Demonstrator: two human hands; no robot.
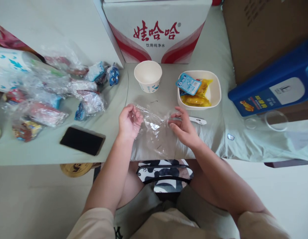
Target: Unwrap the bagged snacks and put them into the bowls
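Note:
A clear, crinkled plastic bag [154, 127] stretches between my two hands, low over the cloth. My left hand [130, 122] has its fingers curled around the bag's left side. On the other side my right hand [184, 127] pinches it between thumb and fingers, which are slightly bent. Behind the bag stands a white paper bowl [148, 78] with a blue print, upright. A white rectangular tub [215, 89] holds a blue sachet [188, 84] and yellow packets [195, 100]. Just beyond my right hand lies a white utility knife [198, 120].
Several wrapped packs [48, 113] crowd the left side. A black phone [82, 140] lies near the front edge. At the back stands a white and red carton [156, 33]. On the right are a blue container [275, 83], a brown box [265, 30] and a clear round lid [275, 121].

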